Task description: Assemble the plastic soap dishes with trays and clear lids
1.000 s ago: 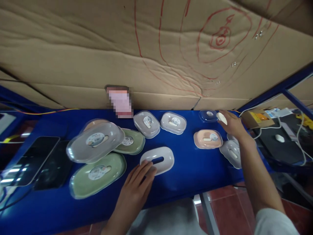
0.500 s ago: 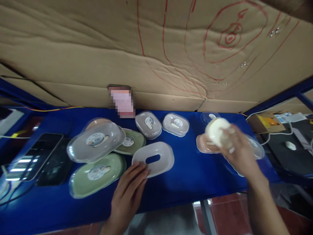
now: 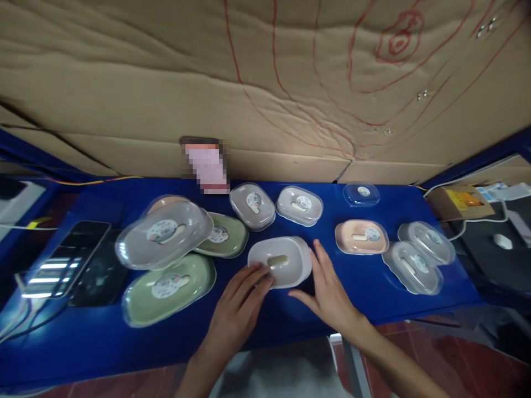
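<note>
The left hand point(image 3: 238, 301), fingers loosely extended, rested on the pale slotted dish point(image 3: 295, 260) on the blue table point(image 3: 286, 318), seemingly steadying it; the right hand point(image 3: 332, 298), thumb spread, bracketed its other end, no grip evident. 2 covered dishes point(image 3: 252, 209) sat behind, apparently leaving room.

Right-hand grip point(image 3: 331, 292), earlier holding a cream piece toward 2 o'clock, now opened at the 4-o'clock side of the pale dish point(image 3: 295, 275), whose slot point(image 3: 278, 260) shows beige instead of blue.
</note>
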The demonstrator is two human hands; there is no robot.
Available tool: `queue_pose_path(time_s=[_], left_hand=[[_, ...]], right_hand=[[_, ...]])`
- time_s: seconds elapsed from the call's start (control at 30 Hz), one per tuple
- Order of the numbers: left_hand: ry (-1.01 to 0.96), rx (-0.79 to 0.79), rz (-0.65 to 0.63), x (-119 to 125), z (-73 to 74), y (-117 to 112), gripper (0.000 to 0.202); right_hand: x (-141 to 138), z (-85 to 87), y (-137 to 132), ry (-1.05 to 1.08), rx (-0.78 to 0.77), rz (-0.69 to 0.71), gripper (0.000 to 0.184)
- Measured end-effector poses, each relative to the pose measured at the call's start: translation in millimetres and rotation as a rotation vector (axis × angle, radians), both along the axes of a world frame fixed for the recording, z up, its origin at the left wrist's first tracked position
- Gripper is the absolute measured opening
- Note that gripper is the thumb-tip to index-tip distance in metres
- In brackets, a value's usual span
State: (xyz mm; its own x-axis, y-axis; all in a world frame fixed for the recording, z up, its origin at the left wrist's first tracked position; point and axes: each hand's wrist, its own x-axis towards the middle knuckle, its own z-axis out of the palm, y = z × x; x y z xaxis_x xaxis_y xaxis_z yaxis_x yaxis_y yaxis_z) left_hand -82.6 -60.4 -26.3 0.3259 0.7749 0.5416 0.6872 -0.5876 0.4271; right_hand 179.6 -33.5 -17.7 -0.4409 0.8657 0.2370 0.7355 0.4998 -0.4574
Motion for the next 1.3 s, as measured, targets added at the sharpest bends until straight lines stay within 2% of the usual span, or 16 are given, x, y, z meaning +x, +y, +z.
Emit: queue_pose_path(time_s=[0.13, 0.2, 0.33, 0.43, 0.5, 0.63, 0.7, 0.77, 0.83, 0.87, 0.93, 1.0, 1.03, 1.13, 1.2, 1.3], left_hand=[[0.085, 0.061, 0.025, -2.2, 3.4, -2.3, 0.043], [0.132, 0.058, 0.050, -2.0, 5.1, -2.7, 0.042], [0.171, 0.017, 0.069, 3.2, 6.5, -2.9, 0.030], [0.168, -0.021, 0.080, 6.7, 4.0, -4.1, 0.026], [0.164, -0.029, 0.070, 6.8, 0.4, -5.0, 0.027], [0.186, -0.039, 0.037, 5.2, -6.9, -4.7, 0.034], [0.187, -0.041, 0.031, 5.2, -8.2, -3.8, 0.035], [0.170, -0.040, 0.053, 5.4, -8.1, -3.3, 0.034], [0.141, -0.034, 0.098, 4.8, -7.7, -3.5, 0.035], [0.124, -0.034, 0.117, 4.1, -7.8, -3.7, 0.038], [0.089, -0.040, 0.127, 2.7, -8.7, -3.4, 0.043], [0.054, -0.059, 0.104, 1.6, -10.1, -2.2, 0.041], [0.038, -0.069, 0.093, 1.4, -10.7, -1.3, 0.038], [-0.015, -0.086, 0.068, 1.0, -10.9, 0.2, 0.031], [-0.042, -0.096, 0.049, 0.7, -9.0, -0.4, 0.031], [-0.055, -0.122, 0.033, 0.6, -4.3, -2.8, 0.032]], right_hand=[[4.5, 3.3, 2.5, 0.048, 0.033, -0.069, 0.104], [4.5, 7.3, 9.0, 0.023, 0.079, 0.019, 0.101], [-0.9, 12.8, 28.1, -0.186, 0.174, 0.342, 0.062], [-2.7, 8.5, 37.1, -0.221, 0.225, 0.378, 0.039], [-1.5, 2.1, 37.1, -0.217, 0.258, 0.396, 0.038], [-1.2, -7.3, 29.0, -0.249, 0.219, 0.411, 0.048], [-0.9, -2.9, 27.2, -0.242, 0.194, 0.416, 0.048], [6.5, 10.5, 32.6, -0.223, 0.195, 0.432, 0.048], [27.2, 30.7, 50.1, -0.190, 0.240, 0.344, 0.047], [43.1, 41.3, 64.3, -0.169, 0.274, 0.236, 0.046], [83.1, 59.1, 102.6, -0.185, 0.282, -0.098, 0.041], [125.1, 67.2, 147.5, -0.350, 0.166, -0.299, 0.042], [143.3, 67.1, 168.9, -0.469, 0.072, -0.322, 0.048], [176.8, 54.0, 215.4, -0.559, -0.059, -0.264, 0.067], [182.8, 41.2, 228.4, -0.558, -0.080, -0.221, 0.074], [182.3, 30.2, 230.3, -0.522, -0.067, -0.182, 0.082]])
